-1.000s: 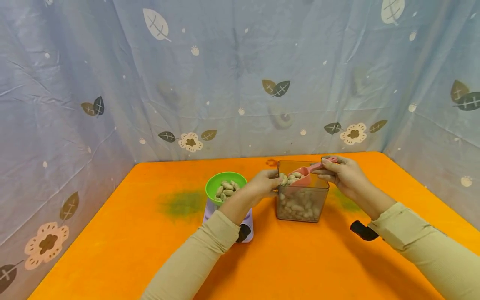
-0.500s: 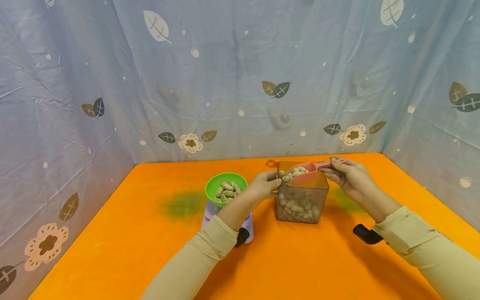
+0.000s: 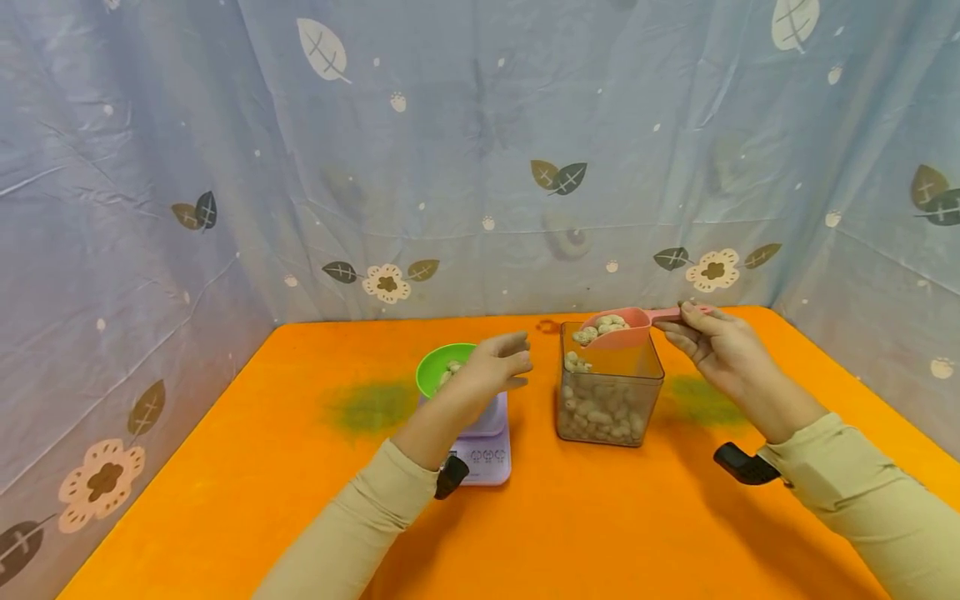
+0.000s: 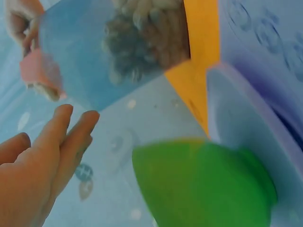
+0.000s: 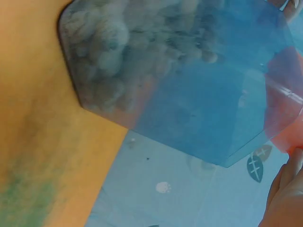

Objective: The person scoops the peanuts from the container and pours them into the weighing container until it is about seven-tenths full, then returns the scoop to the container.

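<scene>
My right hand (image 3: pixel 716 343) pinches the handle of a pink scoop (image 3: pixel 621 328) heaped with peanuts, held just above the rim of a clear square container (image 3: pixel 609 392) half full of peanuts. The same container (image 5: pixel 156 71) fills the right wrist view, with the scoop (image 5: pixel 289 94) at its right edge. My left hand (image 3: pixel 491 367) hovers open, fingers straight, over a green bowl (image 3: pixel 441 368) that holds some peanuts and stands on a small lilac scale (image 3: pixel 483 442). In the left wrist view the left hand's fingers (image 4: pixel 66 137) stretch above the green bowl (image 4: pixel 203 184), and the scoop (image 4: pixel 40 71) shows at the far left.
An orange table (image 3: pixel 300 500) carries everything, with green stains (image 3: pixel 363 407) left of the bowl and right of the container. Blue patterned cloth (image 3: pixel 480 150) walls the table on three sides. Black wrist straps show on both sleeves.
The right hand has lifted the loaded scoop out of the container to above its rim. The left hand let go of the container's side and moved left over the green bowl.
</scene>
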The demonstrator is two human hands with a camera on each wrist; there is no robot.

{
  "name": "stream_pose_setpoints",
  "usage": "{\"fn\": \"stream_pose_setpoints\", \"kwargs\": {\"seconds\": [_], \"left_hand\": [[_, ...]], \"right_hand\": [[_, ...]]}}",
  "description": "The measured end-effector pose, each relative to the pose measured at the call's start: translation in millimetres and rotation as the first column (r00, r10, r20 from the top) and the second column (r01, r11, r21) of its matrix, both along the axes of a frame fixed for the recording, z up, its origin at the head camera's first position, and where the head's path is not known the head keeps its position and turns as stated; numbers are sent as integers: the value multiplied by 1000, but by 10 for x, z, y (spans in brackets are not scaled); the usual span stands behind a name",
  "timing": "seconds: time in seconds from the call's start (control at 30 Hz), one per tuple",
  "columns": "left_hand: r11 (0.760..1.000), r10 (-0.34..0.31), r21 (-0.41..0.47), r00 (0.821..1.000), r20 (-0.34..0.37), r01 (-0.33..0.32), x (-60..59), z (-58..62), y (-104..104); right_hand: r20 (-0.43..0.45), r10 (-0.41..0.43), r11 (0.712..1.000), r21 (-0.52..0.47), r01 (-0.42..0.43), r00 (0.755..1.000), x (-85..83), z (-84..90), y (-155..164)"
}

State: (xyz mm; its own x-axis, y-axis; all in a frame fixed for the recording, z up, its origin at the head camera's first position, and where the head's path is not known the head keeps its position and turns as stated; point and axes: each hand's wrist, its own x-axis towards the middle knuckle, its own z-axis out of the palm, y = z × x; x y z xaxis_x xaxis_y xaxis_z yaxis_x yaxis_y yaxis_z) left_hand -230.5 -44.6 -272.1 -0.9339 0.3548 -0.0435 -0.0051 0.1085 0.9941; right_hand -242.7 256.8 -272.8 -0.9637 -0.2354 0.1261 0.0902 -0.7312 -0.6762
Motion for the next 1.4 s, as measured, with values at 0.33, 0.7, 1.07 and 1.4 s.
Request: {"fn": "stream_pose_setpoints", "kwargs": {"seconds": [0.33, 0.7, 1.07, 1.4], "left_hand": [[988, 120, -86, 988, -94, -128, 48, 56, -469], [949, 204, -199, 959, -199, -243, 104, 21, -853], [905, 278, -281, 944, -176, -319, 53, -135, -1046], [905, 260, -321, 961, -100, -278, -33, -269, -1073]], "right_hand": [[-40, 37, 999, 3, -37, 999, -53, 103, -159], [-47, 51, 999, -8, -52, 998, -80, 173, -421], [13, 56, 998, -10, -55, 998, -129, 173, -737], [36, 37, 995, 93, -40, 999, -174, 105, -932]]}}
